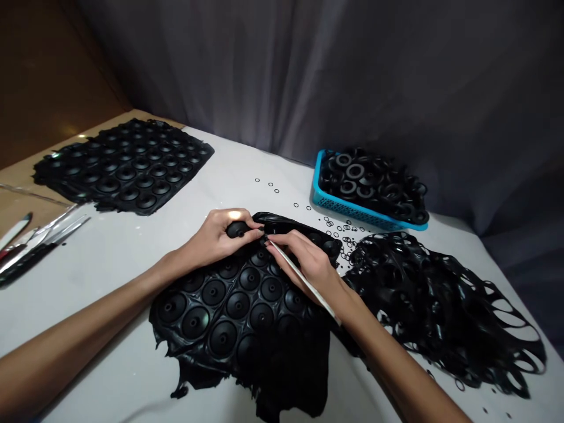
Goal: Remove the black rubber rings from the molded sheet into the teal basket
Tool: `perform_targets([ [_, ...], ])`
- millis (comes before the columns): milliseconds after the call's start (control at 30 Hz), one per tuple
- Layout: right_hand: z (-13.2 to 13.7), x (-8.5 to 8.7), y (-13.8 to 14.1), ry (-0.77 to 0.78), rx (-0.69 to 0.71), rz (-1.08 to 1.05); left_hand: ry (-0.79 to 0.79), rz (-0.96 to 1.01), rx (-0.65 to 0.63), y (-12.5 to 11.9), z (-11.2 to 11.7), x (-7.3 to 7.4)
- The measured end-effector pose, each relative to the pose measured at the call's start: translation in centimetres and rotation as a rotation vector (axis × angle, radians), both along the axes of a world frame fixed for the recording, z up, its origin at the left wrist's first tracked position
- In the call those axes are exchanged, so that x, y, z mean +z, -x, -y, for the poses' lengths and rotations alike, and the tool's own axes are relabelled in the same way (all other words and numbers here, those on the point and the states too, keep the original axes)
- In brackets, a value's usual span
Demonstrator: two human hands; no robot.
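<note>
A black rubber sheet (238, 305) moulded with rows of round cups lies before me, its front edge ragged. My left hand (224, 235) is closed at the sheet's far part, pinching a bit of the black rubber between thumb and fingertips. A dark round cup shows beneath that palm. Close beside it, my right hand (308, 258) grips a slim white-handled tool (306, 281) like a pen. The tool's tip meets the rubber near the left fingertips, and its exact shape is hidden there.
A blue basket (370, 216) full of black rubber rings stands at the back right. Before it lie small loose rings (348, 241) and a heap of holed rubber scrap (445, 311). Another moulded sheet (127, 164) is at the far left, with several hand tools (39, 247) nearer.
</note>
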State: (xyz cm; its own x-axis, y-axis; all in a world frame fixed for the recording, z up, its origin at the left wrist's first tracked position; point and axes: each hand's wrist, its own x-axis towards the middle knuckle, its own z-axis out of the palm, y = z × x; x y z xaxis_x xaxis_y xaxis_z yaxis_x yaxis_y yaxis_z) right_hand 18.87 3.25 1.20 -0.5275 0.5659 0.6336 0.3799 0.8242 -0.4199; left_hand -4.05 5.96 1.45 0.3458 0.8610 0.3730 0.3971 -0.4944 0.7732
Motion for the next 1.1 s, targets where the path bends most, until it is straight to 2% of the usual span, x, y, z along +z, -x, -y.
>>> perform_targets([
  [467,-0.1,0.3,0.4,0.0,-0.037,0.062,-0.045,-0.043,-0.016,-0.1,0.1,0.2],
  [633,0.0,0.4,0.5,-0.089,-0.057,0.163,-0.083,-0.049,-0.029,-0.1,0.0,0.0],
  [833,0.0,-0.4,0.7,-0.204,-0.122,0.304,-0.068,-0.059,-0.03,-0.1,0.0,0.2],
  [1100,-0.4,-0.5,0.1,-0.162,-0.058,0.205,0.015,-0.034,-0.023,0.1,-0.2,0.0],
])
